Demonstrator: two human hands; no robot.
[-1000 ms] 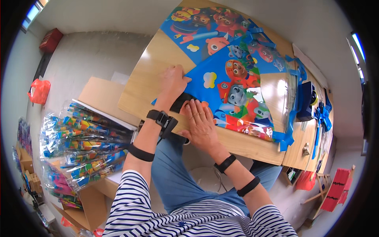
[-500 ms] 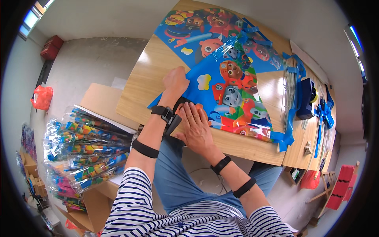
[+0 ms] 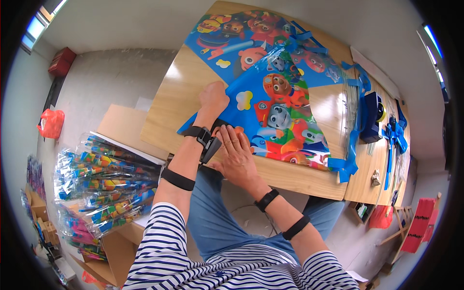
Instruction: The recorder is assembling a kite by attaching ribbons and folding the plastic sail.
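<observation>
A glossy blue plastic sheet (image 3: 251,99) with cartoon dogs lies on the table in front of me, tapering like a kite sail. My left hand (image 3: 213,99) is closed in a fist at the sheet's left edge; whatever is inside the fist is hidden. Below it my right hand (image 3: 237,154) lies flat, fingers stretched out, on the sheet's near left corner. Under the top sheet, a second printed sheet (image 3: 208,46) spreads toward the far side. Blue ribbon (image 3: 344,166) hangs at the near right corner.
Thin rods (image 3: 350,111) lie right of the sheets, beside a dark blue tape dispenser (image 3: 371,118) and a blue ribbon bundle (image 3: 395,137). Left of the wooden table (image 3: 166,106), wrapped colourful packs (image 3: 111,179) rest on a cardboard box (image 3: 116,253). A red bag (image 3: 50,123) is on the far left.
The view has shifted slightly, so the table and sheets appear a little further left. Both hands keep the same pose on the sheet.
</observation>
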